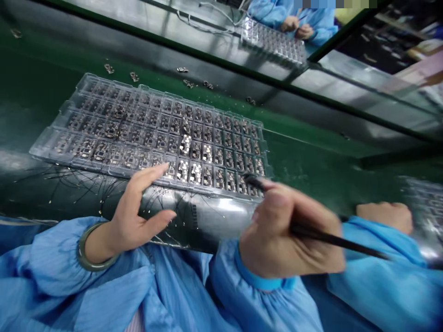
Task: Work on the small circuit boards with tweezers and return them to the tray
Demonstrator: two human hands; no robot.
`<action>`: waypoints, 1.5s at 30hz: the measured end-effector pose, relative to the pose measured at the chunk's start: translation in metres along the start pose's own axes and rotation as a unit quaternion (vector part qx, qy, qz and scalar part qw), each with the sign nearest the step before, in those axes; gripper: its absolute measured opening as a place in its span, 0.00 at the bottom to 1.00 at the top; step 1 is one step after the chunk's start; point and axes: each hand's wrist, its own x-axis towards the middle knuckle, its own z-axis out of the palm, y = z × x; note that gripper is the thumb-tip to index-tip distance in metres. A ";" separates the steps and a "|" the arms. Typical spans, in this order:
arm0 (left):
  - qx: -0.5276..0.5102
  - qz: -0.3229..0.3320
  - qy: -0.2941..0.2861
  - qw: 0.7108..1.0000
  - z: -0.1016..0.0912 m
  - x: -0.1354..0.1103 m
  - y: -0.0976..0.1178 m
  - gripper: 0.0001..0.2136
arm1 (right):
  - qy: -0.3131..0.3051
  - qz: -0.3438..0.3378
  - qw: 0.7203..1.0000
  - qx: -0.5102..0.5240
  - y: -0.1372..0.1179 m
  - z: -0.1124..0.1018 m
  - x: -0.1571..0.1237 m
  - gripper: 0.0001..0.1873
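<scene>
A clear plastic tray [44, 150] with rows of pockets lies on the bench, most pockets holding a small circuit board [196, 173]. My left hand [133, 214] reaches to the tray's near edge, fingers stretched and thumb apart; its index fingertip is at a pocket in the front row. Above the tray's right front corner, my right hand [290, 230] grips a thin black pen-like tool [341, 240]. The tool's dark front end is blurred and points at the front-row boards; whether it touches them I cannot tell.
Thin black wires [100, 184] lie along the tray's near side. Several small metal parts [134, 76] are scattered behind it. A green rail [207, 60] crosses beyond. At right rests a co-worker's hand [384, 216]; across the bench, another person's hands [296, 27] work near another tray [273, 44].
</scene>
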 end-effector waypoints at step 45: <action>0.149 0.159 -0.437 0.872 0.026 -0.011 -0.002 0.15 | -0.211 0.411 0.887 0.030 0.027 -0.063 -0.085 0.11</action>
